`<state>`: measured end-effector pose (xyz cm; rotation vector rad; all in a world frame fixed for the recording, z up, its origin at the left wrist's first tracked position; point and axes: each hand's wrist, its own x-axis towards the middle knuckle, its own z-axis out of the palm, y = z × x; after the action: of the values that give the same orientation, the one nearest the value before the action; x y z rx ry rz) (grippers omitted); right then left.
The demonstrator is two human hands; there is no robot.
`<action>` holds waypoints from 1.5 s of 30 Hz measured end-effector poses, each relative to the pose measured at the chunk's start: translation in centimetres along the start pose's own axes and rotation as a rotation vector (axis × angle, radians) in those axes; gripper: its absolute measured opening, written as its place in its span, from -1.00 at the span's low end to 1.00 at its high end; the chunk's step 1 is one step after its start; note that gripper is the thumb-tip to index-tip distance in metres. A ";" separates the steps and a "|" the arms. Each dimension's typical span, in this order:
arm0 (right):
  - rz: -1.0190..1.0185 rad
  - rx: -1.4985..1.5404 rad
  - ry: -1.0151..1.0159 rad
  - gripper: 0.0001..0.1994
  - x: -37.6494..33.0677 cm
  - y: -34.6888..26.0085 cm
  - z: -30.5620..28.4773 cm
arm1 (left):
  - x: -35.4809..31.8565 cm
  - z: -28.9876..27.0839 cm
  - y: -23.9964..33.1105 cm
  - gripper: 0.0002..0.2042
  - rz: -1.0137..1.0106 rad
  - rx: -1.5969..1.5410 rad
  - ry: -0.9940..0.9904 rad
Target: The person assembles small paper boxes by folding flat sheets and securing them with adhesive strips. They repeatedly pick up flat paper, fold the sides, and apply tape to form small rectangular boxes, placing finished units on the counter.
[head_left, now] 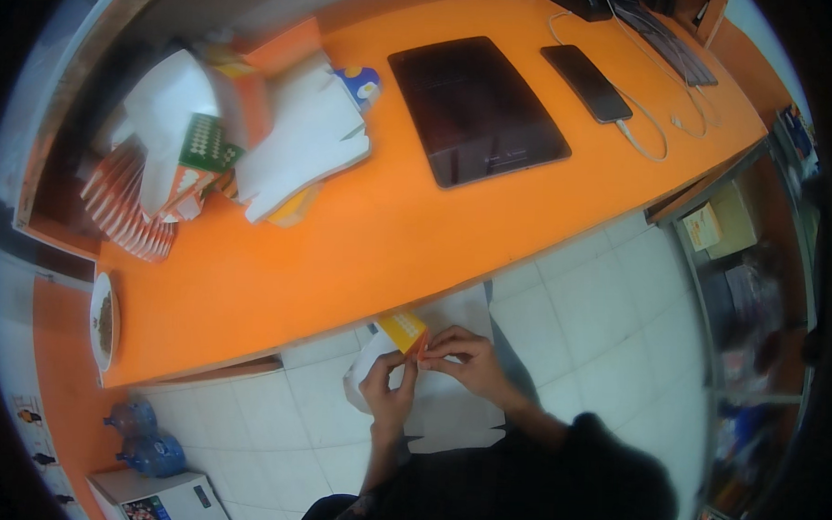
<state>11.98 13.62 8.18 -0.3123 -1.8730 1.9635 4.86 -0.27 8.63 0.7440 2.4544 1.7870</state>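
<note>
My left hand [389, 389] and my right hand [472, 363] meet in front of me, just past the near edge of the desk. Between their fingertips is a small yellow and orange printed cardboard piece [402, 332]. Both hands pinch its lower corner, thumbs and forefingers close together. Under the hands, over my lap, lies a large pale cardboard sheet [452, 413] with notched edges. Whether the yellow piece is joined to that sheet, I cannot tell.
On the orange desk [361, 249] stand a pile of cardboard cartons [301, 132], a black tablet [476, 106], a phone [587, 83] with a white cable, and a white dish [105, 322]. Blue water bottles [153, 452] sit at lower left; a filled shelf [759, 400] stands right.
</note>
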 end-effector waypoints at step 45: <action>-0.108 0.019 -0.120 -0.88 1.3 -0.3 -1.4 | -1.3 -0.2 1.8 -0.89 -0.192 -0.169 -0.099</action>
<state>11.41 15.45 8.51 -0.0875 -1.9011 1.9646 6.62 -0.54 9.99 0.5491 2.1951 1.8100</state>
